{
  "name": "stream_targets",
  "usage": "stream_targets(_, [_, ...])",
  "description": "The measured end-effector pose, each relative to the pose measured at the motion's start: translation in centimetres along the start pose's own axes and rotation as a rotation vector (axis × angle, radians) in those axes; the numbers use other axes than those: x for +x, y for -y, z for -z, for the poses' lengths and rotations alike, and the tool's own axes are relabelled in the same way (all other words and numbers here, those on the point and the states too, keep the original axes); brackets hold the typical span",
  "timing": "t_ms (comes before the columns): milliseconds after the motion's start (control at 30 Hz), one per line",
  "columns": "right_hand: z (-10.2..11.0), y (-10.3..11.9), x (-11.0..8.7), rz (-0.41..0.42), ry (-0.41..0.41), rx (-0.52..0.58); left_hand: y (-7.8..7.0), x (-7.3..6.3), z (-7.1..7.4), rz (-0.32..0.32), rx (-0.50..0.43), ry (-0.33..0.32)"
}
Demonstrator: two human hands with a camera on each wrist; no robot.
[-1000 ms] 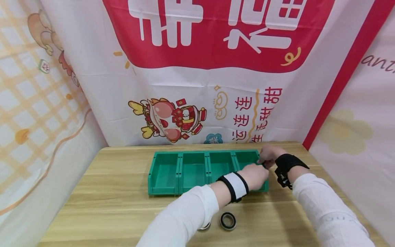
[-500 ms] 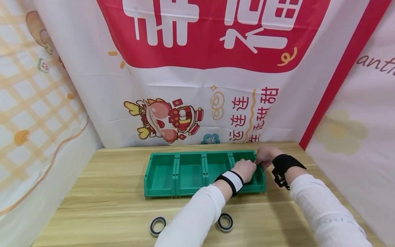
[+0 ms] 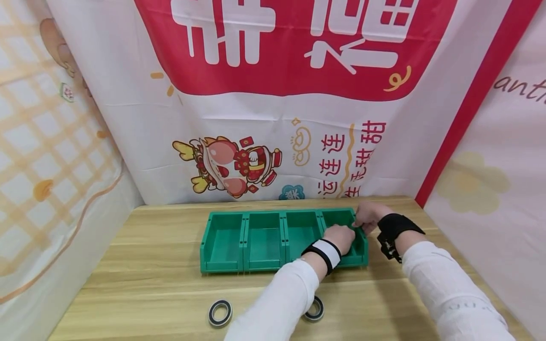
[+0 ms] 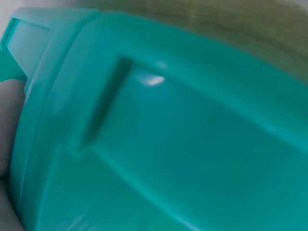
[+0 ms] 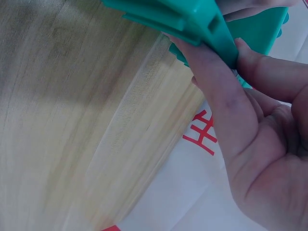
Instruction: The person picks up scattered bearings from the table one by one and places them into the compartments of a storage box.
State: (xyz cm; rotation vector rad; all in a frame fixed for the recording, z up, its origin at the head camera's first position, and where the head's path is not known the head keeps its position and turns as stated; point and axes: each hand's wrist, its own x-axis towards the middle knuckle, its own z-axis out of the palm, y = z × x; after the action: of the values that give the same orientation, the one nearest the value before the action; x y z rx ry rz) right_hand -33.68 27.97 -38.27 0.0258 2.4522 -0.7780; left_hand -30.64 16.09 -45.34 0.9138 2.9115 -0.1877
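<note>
A row of joined green plastic bins (image 3: pixel 264 241) stands on the table. At the right end, my right hand (image 3: pixel 370 217) pinches the outer side wall of the last bin. In the right wrist view, the thumb (image 5: pixel 262 67) lies on one side of that green wall (image 5: pixel 211 24) and the index finger on the other. My left hand (image 3: pixel 340 238) reaches down into the same bin with bent fingers, close beside the right hand. Its fingertips are hidden, so I cannot tell what they hold. Green bin walls (image 4: pixel 192 120) fill the left wrist view, with fingers (image 4: pixel 8 125) at its left edge.
Two ring-shaped ball bearings with black seals lie on the wooden table (image 3: pixel 141 284): the left bearing (image 3: pixel 220 313) and the right bearing (image 3: pixel 314 310), which the left sleeve (image 3: pixel 281 298) partly covers. A printed cloth (image 3: pixel 273 109) hangs behind the table, with more cloth at both sides.
My left hand has moved left, from the last bin's right edge into that bin. The left bearing, earlier mostly behind the sleeve, now shows. My right hand stays at the side wall.
</note>
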Motion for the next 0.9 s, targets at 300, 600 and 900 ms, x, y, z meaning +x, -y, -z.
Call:
stream_targets(300, [0.2, 0.1, -0.4, -0.009, -0.032, -0.015, 0.0, -0.9, 0.6, -0.039, 0.082, -0.048])
stream_targets(600, [-0.2, -0.2, 0.0, -0.01, -0.025, 0.041, 1.3, -5.4, 3.8, -0.05, -0.013, -0.185])
stream_targets(900, [-0.7, 0.2, -0.6, -0.01, -0.05, 0.003, 3.7, -15.2, 5.5, -0.16, -0.066, -0.246])
